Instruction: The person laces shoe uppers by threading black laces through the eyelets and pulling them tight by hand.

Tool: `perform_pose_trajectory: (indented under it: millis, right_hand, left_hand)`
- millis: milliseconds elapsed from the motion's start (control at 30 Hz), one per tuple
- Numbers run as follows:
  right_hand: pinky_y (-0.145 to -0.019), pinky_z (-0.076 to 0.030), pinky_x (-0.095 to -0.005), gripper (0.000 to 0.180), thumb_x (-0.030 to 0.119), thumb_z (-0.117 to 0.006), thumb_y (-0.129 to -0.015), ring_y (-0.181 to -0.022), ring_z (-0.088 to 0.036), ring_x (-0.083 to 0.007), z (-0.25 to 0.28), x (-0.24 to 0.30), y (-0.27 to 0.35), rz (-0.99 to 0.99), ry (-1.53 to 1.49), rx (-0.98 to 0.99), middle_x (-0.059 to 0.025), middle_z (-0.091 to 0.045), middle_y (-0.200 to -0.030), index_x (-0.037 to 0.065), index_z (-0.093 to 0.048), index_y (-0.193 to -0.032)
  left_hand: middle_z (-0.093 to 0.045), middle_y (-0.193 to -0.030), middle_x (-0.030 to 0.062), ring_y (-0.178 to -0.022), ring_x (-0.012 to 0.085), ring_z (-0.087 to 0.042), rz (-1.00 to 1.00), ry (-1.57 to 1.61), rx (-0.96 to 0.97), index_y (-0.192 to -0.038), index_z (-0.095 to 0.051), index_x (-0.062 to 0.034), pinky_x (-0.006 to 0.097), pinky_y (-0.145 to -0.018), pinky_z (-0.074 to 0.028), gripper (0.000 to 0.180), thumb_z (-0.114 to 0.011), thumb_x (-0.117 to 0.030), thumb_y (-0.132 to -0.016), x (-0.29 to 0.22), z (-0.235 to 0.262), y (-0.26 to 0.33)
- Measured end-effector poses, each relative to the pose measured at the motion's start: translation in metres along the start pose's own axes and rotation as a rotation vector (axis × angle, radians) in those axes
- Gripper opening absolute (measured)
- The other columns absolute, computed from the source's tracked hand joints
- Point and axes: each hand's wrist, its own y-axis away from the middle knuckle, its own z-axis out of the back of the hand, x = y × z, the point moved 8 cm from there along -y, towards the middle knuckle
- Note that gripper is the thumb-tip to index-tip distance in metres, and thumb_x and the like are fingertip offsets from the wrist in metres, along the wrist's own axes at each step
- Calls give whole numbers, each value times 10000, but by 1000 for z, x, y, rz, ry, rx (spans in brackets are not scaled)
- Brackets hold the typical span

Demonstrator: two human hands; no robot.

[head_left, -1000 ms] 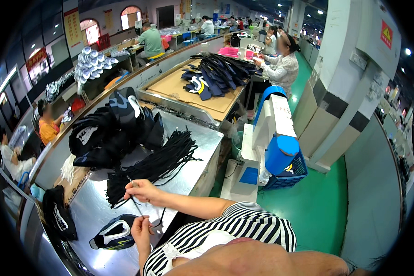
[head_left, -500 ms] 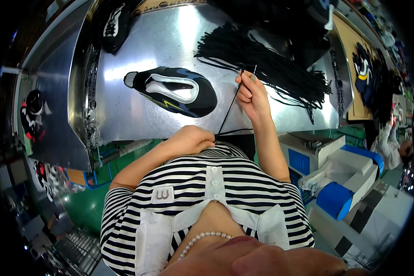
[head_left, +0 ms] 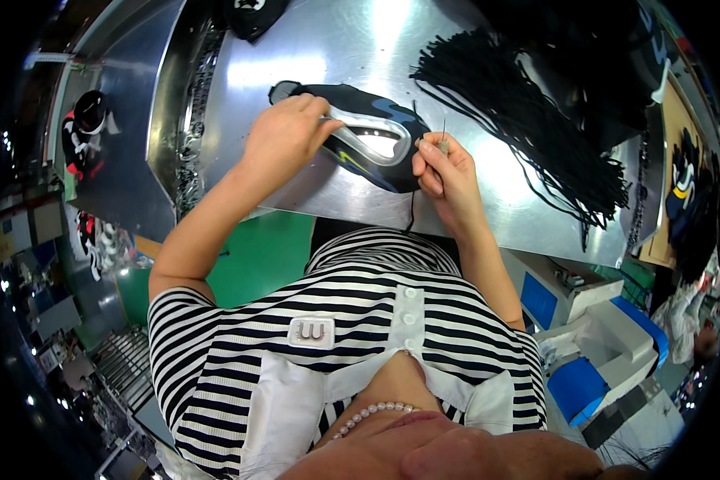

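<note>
A black shoe upper with a silvery-grey lining, blue patches and a yellow zigzag lies on the metal table. My left hand grips its collar near the heel, thumb over the edge of the opening. Beside the toe end, my right hand is closed in a pinch on a thin needle-like tool, its metal tip pointing away from me. Near these fingers a black lace hangs over the table's front edge; whether the fingers also hold it is hidden.
A thick bundle of black laces spreads across the table's right side. Another dark shoe piece sits at the far left. The metal table ends just before my body, and a blue-and-grey machine stands at lower right.
My left hand has left the lace by the table edge and moved up onto the shoe upper. My right hand, still holding the tool, has come close to the toe end.
</note>
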Motion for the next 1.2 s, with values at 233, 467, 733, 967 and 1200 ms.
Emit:
perform_pose_trajectory:
  millis: [233,467,733,967,1200]
  right_hand:
    - [-425,-254,-162,120,129,-576,-988,-486,-396,-8,-2,-10,-12,62,146,-88,-45,-659,-871,40,-561,-1067]
    - [-427,-267,-164,136,135,-585,-983,-489,-405,-8,-7,-10,-17,70,203,-70,-28,-662,-824,21,-590,-1058]
    - [-454,-308,-167,122,136,-598,-977,-505,-422,-10,-13,18,-2,279,239,-104,-37,-670,-758,16,-620,-976]
    - [-577,-392,-186,97,107,-613,-948,-627,-522,-28,-8,26,7,206,434,-78,-6,-642,-714,14,-632,-930]
    - [-594,-419,-201,108,114,-622,-935,-648,-555,-41,-10,31,15,244,549,-121,-8,-646,-694,8,-634,-918]
  left_hand:
    - [-659,-1101,166,-886,313,-654,102,336,327,-1045,-645,-38,357,-788,-513,280,-600,-302,-963,27,-11,-6]
    - [-668,-1082,106,-1030,156,-620,568,1153,908,-1136,-650,1,270,-898,-489,813,-421,-748,-915,-12,-97,-12]
    - [-618,-1172,113,-1092,179,-606,495,1794,310,-1182,-607,52,317,-1052,-452,420,-546,-331,-1021,-45,-90,-16]
    - [-654,-1154,102,-1066,175,-617,428,1843,39,-1203,-628,45,308,-986,-489,364,-593,-259,-1005,-59,-81,-11]
    - [-687,-970,1,-882,63,-587,453,1569,-20,-1096,-710,-16,227,-763,-482,284,-663,-260,-959,-56,-78,-5]
